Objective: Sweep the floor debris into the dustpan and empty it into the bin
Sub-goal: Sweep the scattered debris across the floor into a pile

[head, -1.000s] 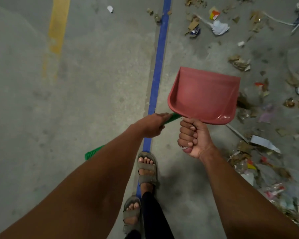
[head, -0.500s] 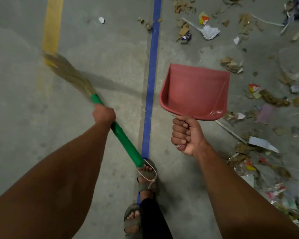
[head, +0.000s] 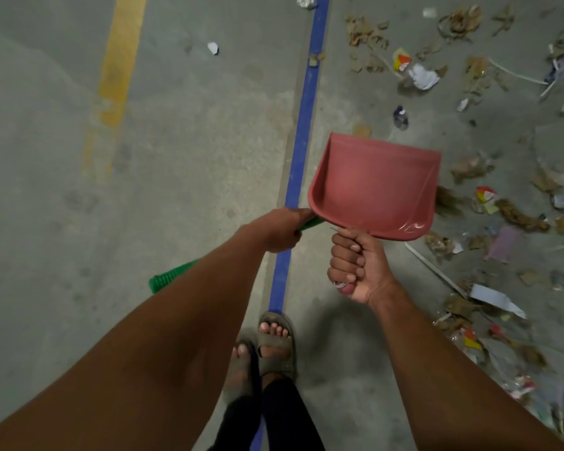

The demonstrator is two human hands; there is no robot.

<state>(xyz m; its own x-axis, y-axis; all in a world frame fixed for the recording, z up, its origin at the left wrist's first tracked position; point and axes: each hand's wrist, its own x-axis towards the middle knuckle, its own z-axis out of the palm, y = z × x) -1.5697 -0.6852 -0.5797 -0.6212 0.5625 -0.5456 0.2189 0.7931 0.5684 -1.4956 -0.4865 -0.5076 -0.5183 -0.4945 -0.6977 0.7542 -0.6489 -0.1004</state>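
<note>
My right hand (head: 355, 265) grips the handle of a red dustpan (head: 375, 187), held in the air with its inside facing me and nothing in it. My left hand (head: 280, 229) grips the green handle of a broom (head: 170, 278). The handle runs under the dustpan, and its straw bristles (head: 445, 200) stick out to the right of the pan, blurred. Floor debris (head: 518, 219) of paper scraps, wrappers and cardboard bits is scattered across the concrete to the right. No bin is in view.
A blue line (head: 302, 148) runs up the concrete floor between my hands, and a worn yellow line (head: 118, 66) lies at the left. My sandalled feet (head: 267, 346) stand on the blue line. A white scrap (head: 213, 48) lies left of the line.
The broom has swung from the left side of the floor across to the right, under the dustpan. My left hand moved right next to the pan. The dustpan stayed held up.
</note>
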